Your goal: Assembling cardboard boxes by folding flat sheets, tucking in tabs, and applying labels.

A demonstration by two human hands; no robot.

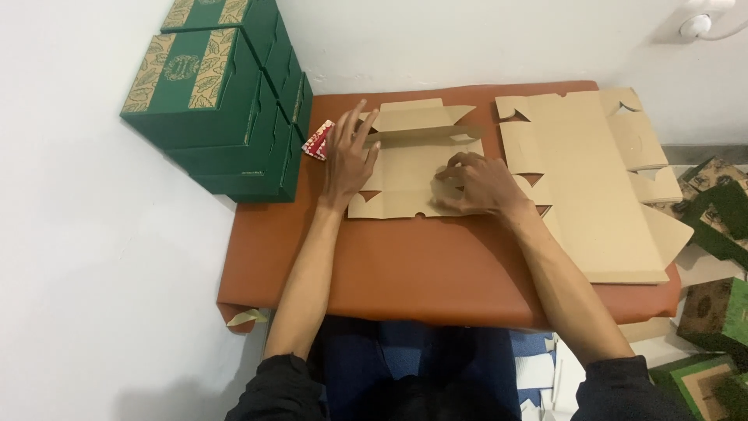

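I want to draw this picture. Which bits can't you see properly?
Head view:
- Flat brown cardboard box blank: partly covered by the left hand and right hand.
- Small red-and-white packet: tucked behind the left hand.
- Green patterned boxes on the floor: cut off by the right edge.

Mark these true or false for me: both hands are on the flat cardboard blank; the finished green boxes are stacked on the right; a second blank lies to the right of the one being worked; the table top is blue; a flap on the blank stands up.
1. Both hands, left hand and right hand, rest on the flat cardboard blank. True.
2. The green boxes are stacked on the right. False: they stand at the left.
3. A second blank lies to the right. True.
4. The table top is blue. False: it is reddish brown.
5. A flap stands up. True: it is raised along the far side.
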